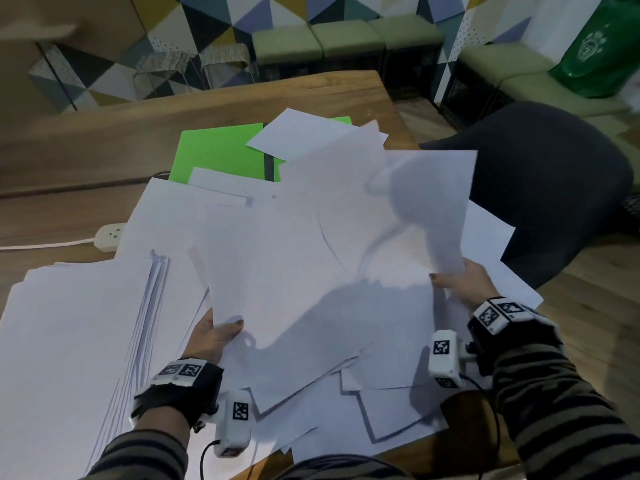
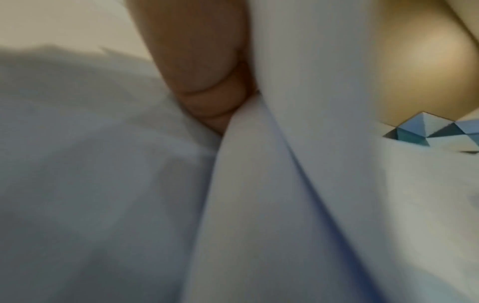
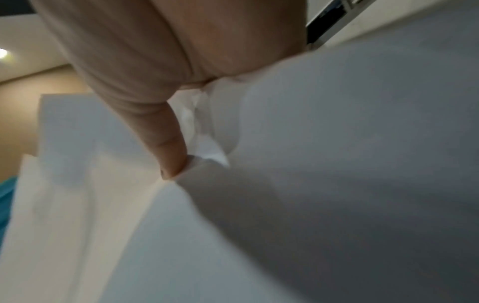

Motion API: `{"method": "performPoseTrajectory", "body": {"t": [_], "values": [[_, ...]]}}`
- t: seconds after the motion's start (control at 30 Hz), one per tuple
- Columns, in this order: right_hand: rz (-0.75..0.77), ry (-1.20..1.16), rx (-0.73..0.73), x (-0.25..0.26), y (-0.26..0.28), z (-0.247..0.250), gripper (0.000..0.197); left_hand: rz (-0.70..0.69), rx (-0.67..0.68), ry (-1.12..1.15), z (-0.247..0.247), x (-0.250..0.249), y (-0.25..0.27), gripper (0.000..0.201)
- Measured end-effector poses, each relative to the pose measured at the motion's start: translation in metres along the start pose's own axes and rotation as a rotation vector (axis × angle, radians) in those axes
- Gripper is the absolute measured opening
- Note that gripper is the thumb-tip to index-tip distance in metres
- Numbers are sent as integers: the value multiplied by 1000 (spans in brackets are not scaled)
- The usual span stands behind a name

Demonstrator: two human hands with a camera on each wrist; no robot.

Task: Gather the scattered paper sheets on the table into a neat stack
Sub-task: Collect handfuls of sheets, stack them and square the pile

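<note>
Over the table [image 1: 104, 140] — both hands lifting loose paper sheets [image 1: 329, 254].
Left hand [image 1: 207, 337] and right hand [image 1: 464, 284] pinch opposite edges; thin, floppy, slippery — support underneath.

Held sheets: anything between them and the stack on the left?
Nothing visible stands in the way. The held sheets are pinched by the left hand and the right hand, lifted over the loose sheets. The stack lies directly beside the left hand, its top bare.
</note>
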State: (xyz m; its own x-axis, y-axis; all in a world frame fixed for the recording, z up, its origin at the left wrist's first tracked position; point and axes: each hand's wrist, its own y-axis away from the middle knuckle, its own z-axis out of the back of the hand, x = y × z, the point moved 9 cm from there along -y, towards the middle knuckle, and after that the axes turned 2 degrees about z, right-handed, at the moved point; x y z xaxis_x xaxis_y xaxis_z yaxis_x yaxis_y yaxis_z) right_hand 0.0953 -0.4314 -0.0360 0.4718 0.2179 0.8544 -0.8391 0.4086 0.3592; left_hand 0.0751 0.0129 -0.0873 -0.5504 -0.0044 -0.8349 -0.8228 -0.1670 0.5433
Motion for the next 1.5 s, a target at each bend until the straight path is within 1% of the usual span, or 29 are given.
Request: {"method": "performPoseTrajectory", "body": {"t": [0.13, 0.23, 0.3, 0.4, 0.43, 0.47, 0.5, 0.57, 0.6, 0.63, 0.67, 0.73, 0.77, 0.8, 0.87, 0.9, 0.93, 0.97, 1.0, 1.03, 1.07, 1.13, 1.17, 1.23, 1.3, 1.37, 1.43, 1.47, 1.5], "values": [[22, -144, -62, -1, -5, 18, 19, -57, -49, -141, 20, -17, -3, 34], [40, -230, -88, 5, -4, 26, 18, -93, -108, -163, 45, -36, -4, 33], [39, -281, -93, 7, -6, 29, 19, -121, -212, -205, 65, -47, -4, 30], [51, -326, -81, 11, -9, 31, 19, -171, -410, -283, 95, -59, -6, 27], [49, -347, -75, 11, -10, 31, 19, -190, -460, -300, 102, -63, -6, 25], [42, -366, -60, 11, -11, 29, 19, -187, -479, -301, 103, -65, -6, 23], [30, -392, -42, 11, -11, 25, 19, -191, -469, -283, 102, -66, -8, 23], [6, -474, 27, 12, -7, 13, 27, -190, -372, -279, 87, -66, -11, 27], [-8, -514, 82, 13, -4, 4, 34, -182, -297, -266, 74, -67, -10, 29], [-29, -527, 142, 14, 1, -7, 39, -175, -209, -208, 62, -62, -13, 33], [-55, -513, 192, 14, 6, -18, 39, -143, -131, -166, 48, -57, -14, 36], [-110, -475, 271, 12, 16, -40, 44, -77, -28, -131, 26, -44, -16, 37], [-112, -428, 289, 11, 19, -48, 44, -54, 0, -127, 19, -37, -18, 37], [-94, -318, 284, 11, 19, -53, 40, -40, 25, -127, 12, -32, -19, 38], [-37, -23, 265, 11, 19, -60, 35, -3, 53, -116, 3, -23, -22, 38], [-18, 96, 266, 9, 20, -65, 35, 16, 53, -130, 3, -19, -25, 48], [-14, 175, 276, 7, 21, -72, 36, 79, 47, -104, 1, -15, -25, 60], [0, 258, 295, 7, 23, -81, 36, 147, 37, -78, -2, -10, -25, 64], [15, 338, 317, 6, 26, -91, 36, 168, 36, -63, -7, -11, -20, 61], [37, 398, 339, 5, 29, -103, 39, 156, 69, -96, -15, -12, -22, 58], [56, 425, 352, 3, 32, -113, 42, 99, 81, -136, -23, -19, -21, 53], [63, 410, 316, 2, 36, -123, 47, -6, 72, -219, -31, -29, -18, 33], [49, 385, 272, 1, 37, -121, 47, -10, 56, -242, -29, -27, -21, 24], [14, 342, 187, 0, 34, -109, 44, 4, 52, -234, -24, -24, -25, 19], [-16, 338, 160, -4, 28, -97, 43, 2, 67, -232, -18, -26, -24, 23], [-40, 355, 227, -7, 26, -93, 44, 33, 109, -180, -14, -22, -24, 32], [-89, 294, 306, -10, 27, -94, 43, 64, 169, -102, -15, -16, -22, 37], [-102, 216, 326, -12, 27, -95, 37, 78, 193, -74, -18, -14, -21, 48], [-118, 141, 337, -11, 31, -99, 30, 106, 213, -63, -22, -8, -21, 65]]}}
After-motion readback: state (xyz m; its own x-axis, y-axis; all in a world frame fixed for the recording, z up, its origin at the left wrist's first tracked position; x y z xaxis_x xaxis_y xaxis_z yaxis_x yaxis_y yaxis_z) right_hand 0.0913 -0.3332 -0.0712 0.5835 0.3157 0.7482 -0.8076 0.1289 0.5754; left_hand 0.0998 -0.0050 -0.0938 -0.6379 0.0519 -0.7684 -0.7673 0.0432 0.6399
